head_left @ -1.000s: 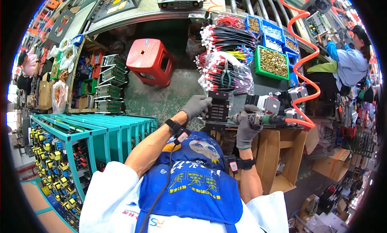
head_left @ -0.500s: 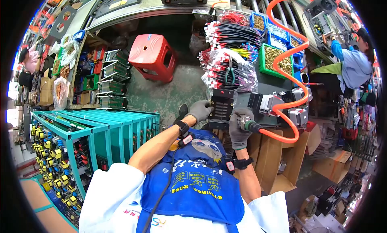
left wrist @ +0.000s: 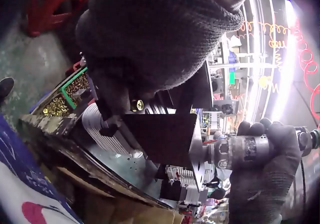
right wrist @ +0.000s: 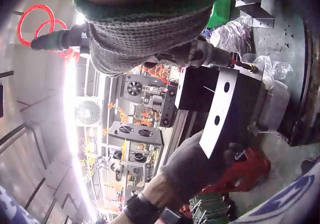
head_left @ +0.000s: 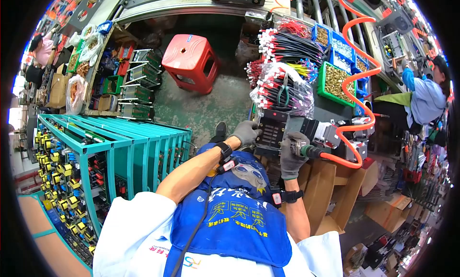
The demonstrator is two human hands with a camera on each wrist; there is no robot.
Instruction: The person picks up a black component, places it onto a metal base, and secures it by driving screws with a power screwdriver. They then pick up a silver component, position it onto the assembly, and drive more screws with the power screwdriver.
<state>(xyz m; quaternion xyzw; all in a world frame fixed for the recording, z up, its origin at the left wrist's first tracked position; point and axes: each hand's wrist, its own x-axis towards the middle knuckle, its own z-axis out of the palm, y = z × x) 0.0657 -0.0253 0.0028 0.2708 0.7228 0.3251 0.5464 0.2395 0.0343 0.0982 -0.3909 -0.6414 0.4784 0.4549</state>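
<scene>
My gloved left hand [head_left: 247,132] grips the left edge of a slotted black metal housing [head_left: 272,132] at the bench's front edge. Beside its fingers in the left wrist view is a small brass screw [left wrist: 137,105]. My gloved right hand [head_left: 292,158] has its fingers wrapped round an air screwdriver [left wrist: 240,152], whose orange coiled hose [head_left: 352,163] leads off to the right. In the right wrist view the driver's nose [right wrist: 220,57] points at the upper end of the housing, near a white flange with two holes [right wrist: 218,118]. The glove hides much of the tool.
Bundled black cables [head_left: 292,52] lie behind the housing, with pliers [head_left: 284,91] on top. A green bin of brass fasteners [head_left: 338,83] and blue bins stand to the right. Open cardboard boxes [head_left: 316,191] sit below. A red stool [head_left: 184,61] and teal rack [head_left: 115,157] are leftward.
The air screwdriver has swung from lying sideways across the housing's right side to pointing into it, its hose end toward me. The left hand keeps its grip; the head view has shifted left.
</scene>
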